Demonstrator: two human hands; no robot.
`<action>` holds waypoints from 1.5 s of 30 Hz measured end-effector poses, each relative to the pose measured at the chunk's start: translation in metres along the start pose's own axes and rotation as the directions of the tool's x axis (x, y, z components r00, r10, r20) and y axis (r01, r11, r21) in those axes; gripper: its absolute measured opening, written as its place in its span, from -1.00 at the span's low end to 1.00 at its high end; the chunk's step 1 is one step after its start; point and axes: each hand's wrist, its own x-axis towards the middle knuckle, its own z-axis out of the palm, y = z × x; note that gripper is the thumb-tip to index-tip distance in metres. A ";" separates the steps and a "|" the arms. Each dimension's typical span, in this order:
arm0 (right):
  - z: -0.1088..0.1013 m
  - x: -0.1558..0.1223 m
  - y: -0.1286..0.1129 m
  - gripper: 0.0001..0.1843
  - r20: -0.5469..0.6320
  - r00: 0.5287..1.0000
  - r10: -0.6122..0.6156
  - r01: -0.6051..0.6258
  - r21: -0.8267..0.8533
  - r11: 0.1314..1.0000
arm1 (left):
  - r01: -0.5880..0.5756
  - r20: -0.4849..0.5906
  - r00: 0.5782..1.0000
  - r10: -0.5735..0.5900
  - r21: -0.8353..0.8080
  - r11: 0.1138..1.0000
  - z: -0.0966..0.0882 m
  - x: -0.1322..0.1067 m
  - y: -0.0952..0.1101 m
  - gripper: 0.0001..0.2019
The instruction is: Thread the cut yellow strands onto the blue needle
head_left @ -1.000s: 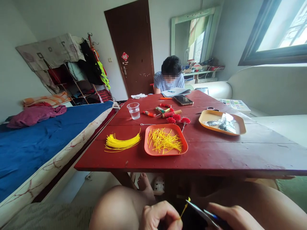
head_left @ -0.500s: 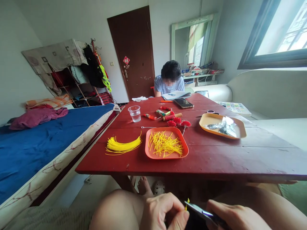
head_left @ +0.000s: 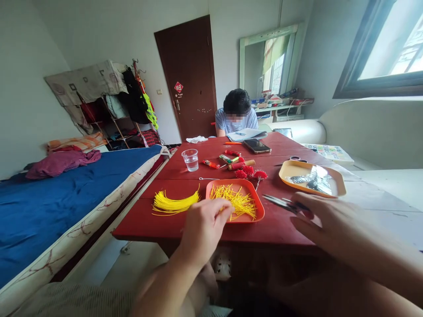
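Observation:
My left hand (head_left: 205,226) reaches over the near left edge of the orange plate (head_left: 259,213), its fingers curled together at the heap of short yellow strips (head_left: 236,200); what they pinch is hidden. My right hand (head_left: 325,220) hovers over the red table (head_left: 297,224) right of the plate and grips small scissors (head_left: 282,203), blades pointing left. A bundle of long yellow strips (head_left: 173,203) lies left of the plate.
Further back sit red pompom flowers (head_left: 251,172), a clear cup (head_left: 191,159), lighters, a phone (head_left: 257,145) and a yellow plate (head_left: 312,178) with foil wrappers. A person sits at the far end over a book. A blue bed (head_left: 62,198) runs along the left.
Both hands rose from my lap to the table. The left hand moved to the orange plate; the right hand carried the scissors up beside it. The camera tilted slightly.

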 end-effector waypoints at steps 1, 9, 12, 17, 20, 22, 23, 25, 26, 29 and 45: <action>0.002 0.011 -0.001 -0.89 0.037 0.999 -0.009 0.011 -0.066 0.998 | 0.009 -0.002 1.000 -0.009 0.032 0.999 0.005 0.013 -0.003 -0.91; 0.028 0.031 -0.004 -0.85 0.123 0.991 0.047 -0.034 -0.102 0.994 | 0.093 0.030 0.994 -0.102 0.216 0.972 -0.015 0.031 -0.041 -0.88; 0.031 0.029 0.001 -0.69 0.081 0.995 0.063 -0.058 -0.058 0.997 | 0.176 0.077 0.974 -0.211 0.323 0.930 -0.042 0.022 -0.065 -0.88; 0.032 0.017 0.002 -0.56 0.006 0.998 0.057 -0.057 -0.007 0.998 | 0.210 0.127 0.953 -0.275 0.376 0.902 -0.053 0.016 -0.082 -0.86; 0.029 0.005 0.000 -0.54 -0.043 0.999 0.008 -0.006 0.049 0.999 | 0.213 0.130 0.953 -0.275 0.360 0.908 -0.053 0.018 -0.080 -0.85; 0.028 -0.002 0.000 -0.53 -0.067 0.998 -0.007 0.013 0.085 0.996 | 0.223 0.131 0.951 -0.281 0.343 0.912 -0.056 0.020 -0.079 -0.86; 0.028 -0.005 0.000 -0.53 -0.084 0.996 -0.016 0.025 0.102 0.995 | 0.227 0.133 0.949 -0.285 0.337 0.913 -0.057 0.021 -0.079 -0.87; 0.029 -0.010 0.000 -0.57 -0.143 0.988 -0.052 0.070 0.122 0.990 | 0.232 0.139 0.947 -0.291 0.331 0.915 -0.061 0.022 -0.078 -0.87; 0.030 -0.012 0.000 -0.60 -0.181 0.980 -0.080 0.103 0.123 0.987 | 0.233 0.142 0.946 -0.292 0.329 0.915 -0.062 0.023 -0.078 -0.87; 0.033 -0.016 -0.001 -0.67 -0.277 0.947 -0.163 0.193 0.087 0.977 | 0.240 0.149 0.943 -0.299 0.320 0.917 -0.063 0.023 -0.077 -0.87; 0.047 -0.030 -0.001 -0.68 -0.345 0.908 -0.237 0.279 0.077 0.957 | 0.317 -0.034 0.949 -0.315 0.079 0.945 -0.066 0.029 -0.082 -0.92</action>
